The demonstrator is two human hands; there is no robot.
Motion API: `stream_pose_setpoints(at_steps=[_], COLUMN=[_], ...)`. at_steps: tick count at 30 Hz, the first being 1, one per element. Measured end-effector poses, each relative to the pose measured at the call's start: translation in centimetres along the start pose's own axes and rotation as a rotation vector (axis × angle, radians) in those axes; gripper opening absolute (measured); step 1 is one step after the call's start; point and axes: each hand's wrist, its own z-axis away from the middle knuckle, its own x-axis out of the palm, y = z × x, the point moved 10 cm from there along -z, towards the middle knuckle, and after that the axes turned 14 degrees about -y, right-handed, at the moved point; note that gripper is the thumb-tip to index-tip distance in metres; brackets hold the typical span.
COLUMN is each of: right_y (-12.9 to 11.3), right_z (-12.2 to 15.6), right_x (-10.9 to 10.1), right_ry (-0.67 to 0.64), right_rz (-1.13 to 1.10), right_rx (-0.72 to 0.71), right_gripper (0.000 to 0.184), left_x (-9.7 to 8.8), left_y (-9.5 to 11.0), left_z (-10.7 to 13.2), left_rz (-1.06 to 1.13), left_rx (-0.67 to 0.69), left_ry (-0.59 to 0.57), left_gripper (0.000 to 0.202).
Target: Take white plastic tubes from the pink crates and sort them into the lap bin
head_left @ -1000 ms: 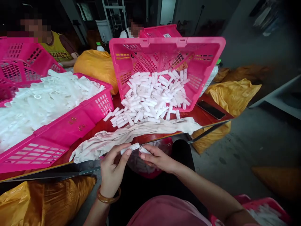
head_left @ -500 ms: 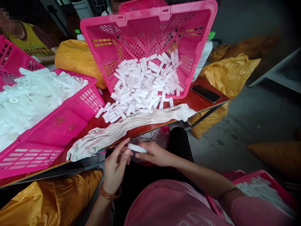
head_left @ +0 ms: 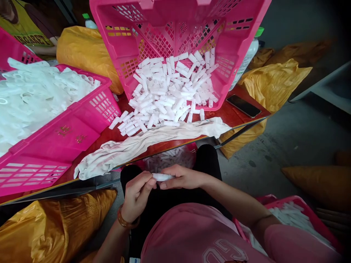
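My left hand and my right hand meet over my lap, both pinched on one small white plastic tube held sideways between them. A gold bangle sits on my left wrist. Just ahead, a tipped pink crate spills several white tubes onto the red table. A crumpled white cloth lies along the table's near edge, right above my hands.
A second pink crate heaped with white parts stands at the left. A black phone lies at the table's right corner. Yellow sacks surround the table. Another pink crate of tubes sits by my right elbow. A person in yellow sits far left.
The two parts I held apart have come together into one tube, and both hands have drawn closer to my lap. My view has tilted further down.
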Motion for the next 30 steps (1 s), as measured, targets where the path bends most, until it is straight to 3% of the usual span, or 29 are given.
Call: stream_pose_setpoints(at_steps=[2,6,8,10,14,19,22,27,30], right_y=[0.4,0.6,0.9,1.4,0.9,-1.4,-1.3,0.7,2.1], right_z=[-0.1,0.4,0.3,-0.1,-0.7,-1.0,-1.2,-1.4,-1.2], right_x=[0.5,-1.2,-0.9,-0.1,0.5,0.0,0.3,0.6,0.9], right_ry=[-0.048,0.26,0.305,0.244,0.078,-0.048,-0.106,-0.058,0.026], right_rz=[-0.065,0.335,0.421,0.336,0.145,0.417,0.546,0.516,0.356], right_rx=[0.025,0.124,0.17,0.152,0.07,0.067,0.108,0.163,0.174], right_gripper=[0.032,0.02,0.019,0.019,0.023,0.02,0.016,0.018,0.023], left_x=[0.0,0.4,0.8,1.0,1.1,0.9,1.3,2.2,2.2], left_y=[0.2,-1.2,-1.9,-2.4,-2.3,-2.0,-2.2,-2.4,-2.6], left_z=[0.3,0.7,1.1,1.5,2.1,2.0,1.9,1.8,2.1], left_rz=[-0.032,-0.02,0.008,0.02,-0.024,-0.062,-0.023,0.016,0.009], left_rx=[0.048,-0.054,-0.101,-0.114,-0.049,-0.036,-0.071,-0.084,-0.067], left_ry=[-0.01,0.003,0.014,0.017,-0.038,-0.158,-0.225,-0.283,-0.283], left_gripper=[0.023,0.027,0.03,0.03,0.01,0.009,0.009,0.014,0.011])
